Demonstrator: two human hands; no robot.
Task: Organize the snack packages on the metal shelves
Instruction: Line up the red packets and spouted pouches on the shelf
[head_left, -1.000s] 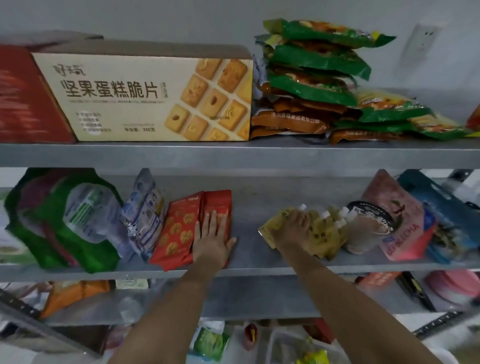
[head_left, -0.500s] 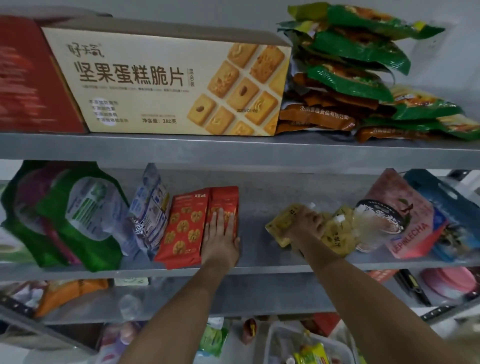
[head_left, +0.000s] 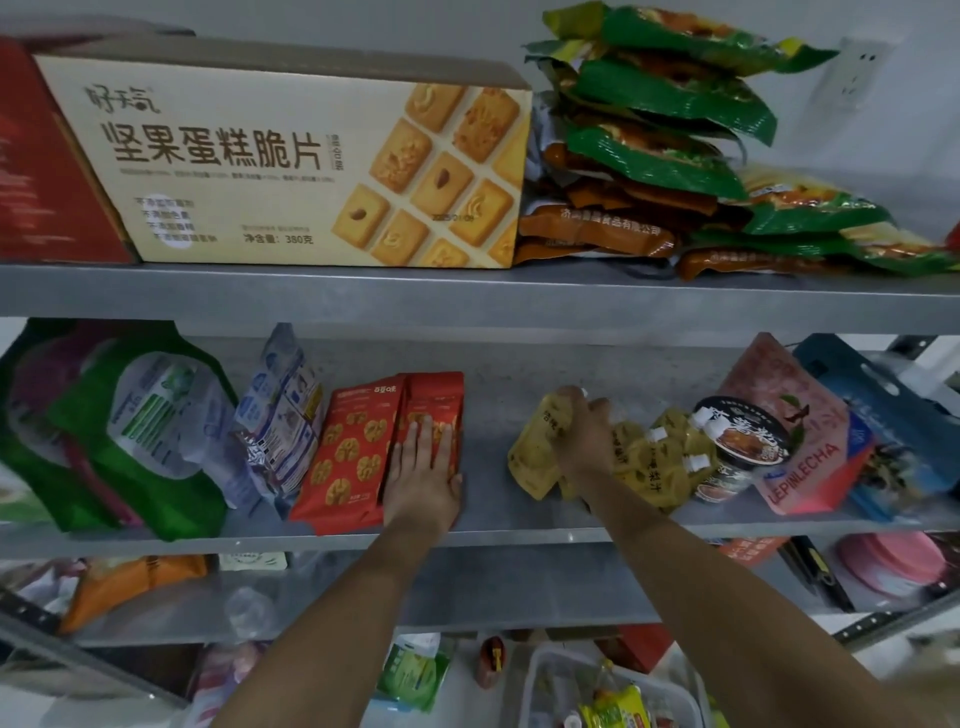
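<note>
Two red snack packs (head_left: 358, 447) lean side by side on the middle metal shelf (head_left: 498, 525). My left hand (head_left: 423, 475) lies flat with straight fingers on the right one. Further right, my right hand (head_left: 584, 441) grips the top of a yellow spouted pouch (head_left: 535, 457), lifting its upper end. Several more yellow pouches (head_left: 660, 462) with white caps lie just beyond it, against a black instant-noodle bowl (head_left: 737, 447).
A big cream biscuit box (head_left: 270, 161) and a stack of green and orange bags (head_left: 670, 140) fill the top shelf. Green bags (head_left: 109, 426) and a silver-blue pouch (head_left: 280, 415) stand left; a pink pouch (head_left: 795, 431) and blue bag (head_left: 893, 426) right. A white basket (head_left: 597, 691) sits below.
My right hand has closed on the leftmost yellow pouch and raised its top end. My left hand stays pressed on the red pack. The camera has tilted slightly upward.
</note>
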